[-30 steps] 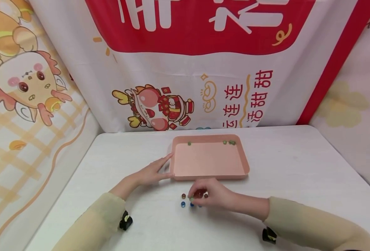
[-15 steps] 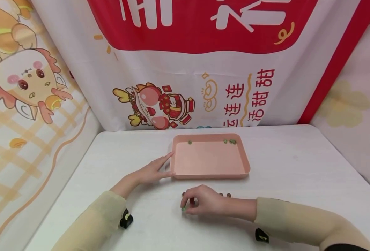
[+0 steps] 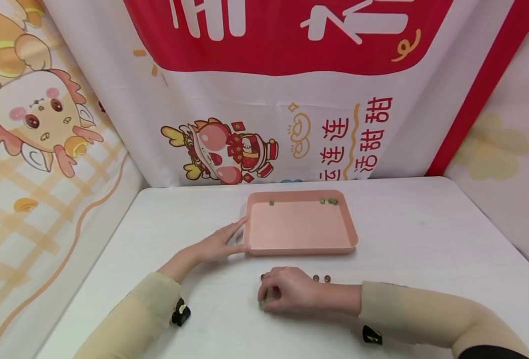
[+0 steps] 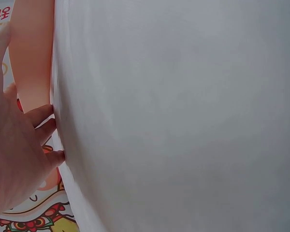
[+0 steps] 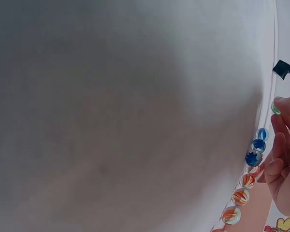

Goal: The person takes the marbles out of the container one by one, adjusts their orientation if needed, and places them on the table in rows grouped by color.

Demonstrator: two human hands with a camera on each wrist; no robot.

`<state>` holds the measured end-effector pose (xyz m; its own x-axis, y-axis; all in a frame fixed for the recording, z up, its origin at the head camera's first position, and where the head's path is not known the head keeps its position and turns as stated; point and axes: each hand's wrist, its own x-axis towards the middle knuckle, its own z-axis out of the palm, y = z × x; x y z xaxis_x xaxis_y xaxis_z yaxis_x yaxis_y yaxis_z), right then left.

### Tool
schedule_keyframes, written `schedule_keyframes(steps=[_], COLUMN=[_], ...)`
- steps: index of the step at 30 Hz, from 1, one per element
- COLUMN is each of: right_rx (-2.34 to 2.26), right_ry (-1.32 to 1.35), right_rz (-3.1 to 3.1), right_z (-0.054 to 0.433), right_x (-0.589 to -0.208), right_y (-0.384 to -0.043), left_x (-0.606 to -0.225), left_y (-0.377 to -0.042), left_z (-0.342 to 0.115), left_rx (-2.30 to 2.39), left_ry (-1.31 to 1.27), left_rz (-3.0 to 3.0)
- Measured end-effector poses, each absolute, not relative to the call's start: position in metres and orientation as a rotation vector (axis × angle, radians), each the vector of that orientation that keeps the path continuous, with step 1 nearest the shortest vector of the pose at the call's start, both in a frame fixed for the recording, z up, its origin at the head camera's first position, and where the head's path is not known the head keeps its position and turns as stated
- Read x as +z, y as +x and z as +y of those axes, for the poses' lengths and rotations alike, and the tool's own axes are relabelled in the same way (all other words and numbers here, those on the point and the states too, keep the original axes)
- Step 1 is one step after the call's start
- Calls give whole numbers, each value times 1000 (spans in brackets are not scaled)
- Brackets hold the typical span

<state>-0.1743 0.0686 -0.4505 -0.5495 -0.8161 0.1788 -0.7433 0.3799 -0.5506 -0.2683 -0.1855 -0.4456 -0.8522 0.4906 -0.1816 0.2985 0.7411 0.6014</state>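
Note:
My right hand (image 3: 289,290) pinches a green marble (image 5: 276,108) between thumb and fingers, low over the white table. In the right wrist view, blue marbles (image 5: 253,158) and orange-swirled marbles (image 5: 240,196) lie in a line alongside that hand. From the head, the hand covers most of them; two brownish-red marbles (image 3: 321,278) show behind the wrist and one more (image 3: 262,276) by the knuckles. My left hand (image 3: 215,248) has its fingers spread, with fingertips and thumb against the left side of the pink tray (image 3: 300,252).
Several green marbles (image 3: 332,201) sit along the tray's far wall, with a single green one (image 3: 271,203) toward its left corner. A printed cloth backdrop (image 3: 264,99) rises behind the white table (image 3: 403,239), and patterned side walls flank it.
My right hand has moved left and toward the table's near side with the green marble, uncovering two brownish-red marbles behind the wrist. The left hand stays at the tray.

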Motion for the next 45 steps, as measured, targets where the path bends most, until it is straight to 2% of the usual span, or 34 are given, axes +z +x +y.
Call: schedule_keyframes(steps=[19,38,45], right_rx=[-738,-887,-920], right_ry=[-1453,-1493,-1431], right_rz=[2572,2580,2542], right_z=[67,70,79], right_x=[-452,-444,-430], right_y=[-174,-177,-182], left_x=[-447,-448,-447], left_y=[-269,-269,-268], left_z=[-184,-185,-185], left_rx=[822,806,801], left_ry=[601,608,591], left_rz=[2609,2616,2621])
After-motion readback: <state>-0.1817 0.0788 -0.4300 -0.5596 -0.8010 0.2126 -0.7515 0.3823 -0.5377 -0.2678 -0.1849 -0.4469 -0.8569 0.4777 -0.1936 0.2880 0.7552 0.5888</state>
